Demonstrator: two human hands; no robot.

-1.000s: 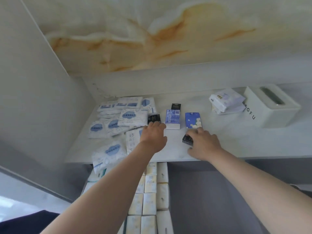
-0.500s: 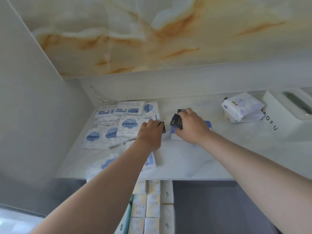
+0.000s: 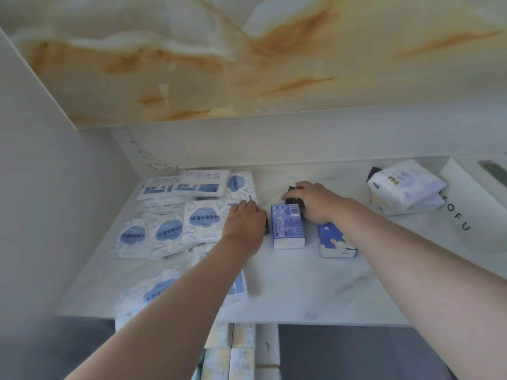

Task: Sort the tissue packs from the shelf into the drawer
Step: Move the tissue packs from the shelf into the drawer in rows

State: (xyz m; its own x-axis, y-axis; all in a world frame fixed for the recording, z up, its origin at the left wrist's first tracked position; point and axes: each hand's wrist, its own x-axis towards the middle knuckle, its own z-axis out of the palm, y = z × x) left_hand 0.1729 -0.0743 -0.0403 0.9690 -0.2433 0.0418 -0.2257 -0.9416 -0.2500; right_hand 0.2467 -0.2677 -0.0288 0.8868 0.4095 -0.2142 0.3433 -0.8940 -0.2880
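While lengthwise toward the wall point(image 3: 301, 138), blue pack point(image 3: 288, 226) flat; right fingers point(image 3: 307, 187) around black pack point(image 3: 293, 201); left fingers point(image 3: 247, 208): hold unclear.

— Flat white cloud-print packs point(image 3: 205, 219) at the shelf's point(image 3: 301, 292) left end?
— Nine, overlapping.
— Mid-shelf?
— One light blue pack point(image 3: 288, 226), one dark blue pack point(image 3: 336, 239), one black pack point(image 3: 293, 200), plus a dark edge point(image 3: 265, 227), mostly hidden.
— Right end?
— Two larger white packs point(image 3: 406, 185), stacked, a second black pack point(image 3: 374, 171) behind them, one white tissue box point(image 3: 472, 207).
— Below the front edge?
— At least five pale yellow packs point(image 3: 242, 335).
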